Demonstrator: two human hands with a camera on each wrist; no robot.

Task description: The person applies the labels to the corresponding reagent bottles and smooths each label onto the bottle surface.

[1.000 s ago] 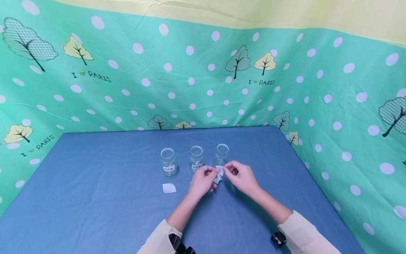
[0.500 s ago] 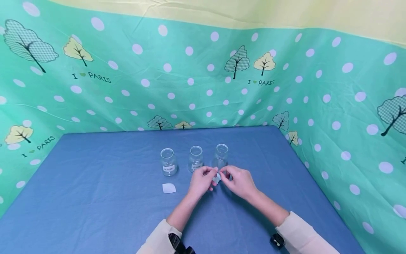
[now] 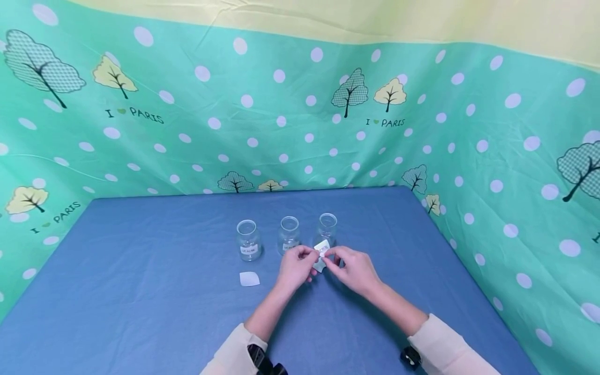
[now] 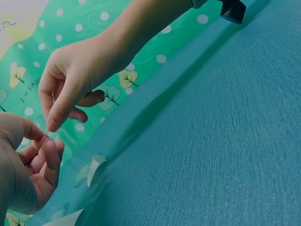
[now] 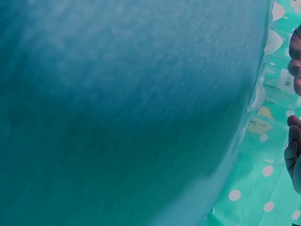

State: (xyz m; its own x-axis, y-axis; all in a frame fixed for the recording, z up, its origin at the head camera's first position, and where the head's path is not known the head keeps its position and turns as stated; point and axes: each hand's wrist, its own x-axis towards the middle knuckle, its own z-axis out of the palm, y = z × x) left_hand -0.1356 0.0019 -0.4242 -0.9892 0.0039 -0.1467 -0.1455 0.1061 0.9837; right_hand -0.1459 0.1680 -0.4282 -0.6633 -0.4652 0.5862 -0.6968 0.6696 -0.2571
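In the head view my left hand (image 3: 296, 265) and right hand (image 3: 354, 269) meet fingertip to fingertip. Thumb and forefinger of each pinch the lower edge of a small white label (image 3: 322, 246) with dark print. It overlaps the lower front of the right glass jar (image 3: 327, 224), which stands upright and open-topped. Beneath the fingers shows a pale paper piece (image 3: 320, 266), partly covered by the left hand. The left wrist view catches the right hand (image 4: 77, 77) reaching down to the left hand (image 4: 28, 165), with the label mostly hidden there.
Left of the right jar stand a middle glass jar (image 3: 289, 232) and a left glass jar (image 3: 247, 237), both bearing printed white labels. A blank white paper piece (image 3: 249, 279) lies before the left jar. Green patterned cloth (image 3: 290, 104) hangs behind the blue-covered table (image 3: 140, 271).
The label was blank-looking between the hands, then almost hidden; now its printed face shows above the fingertips. The right hand has come in slightly closer to the left. The jars have stayed put.
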